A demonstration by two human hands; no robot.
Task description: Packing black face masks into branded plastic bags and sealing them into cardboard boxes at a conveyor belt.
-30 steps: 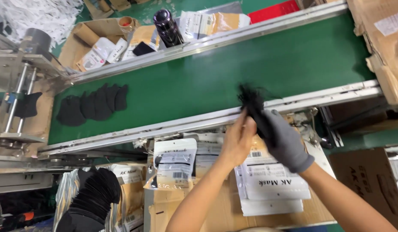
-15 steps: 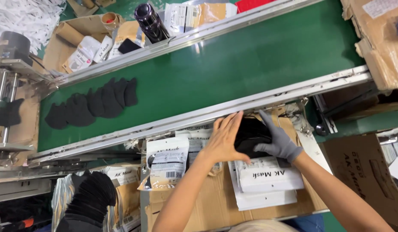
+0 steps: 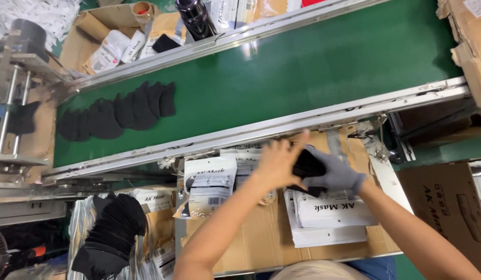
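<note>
The bare left hand and the grey-gloved right hand closed their fingers from both sides on a small bundle of black fabric masks, held between them above the cardboard-covered worktop, beside the flat white printed pouches.
</note>
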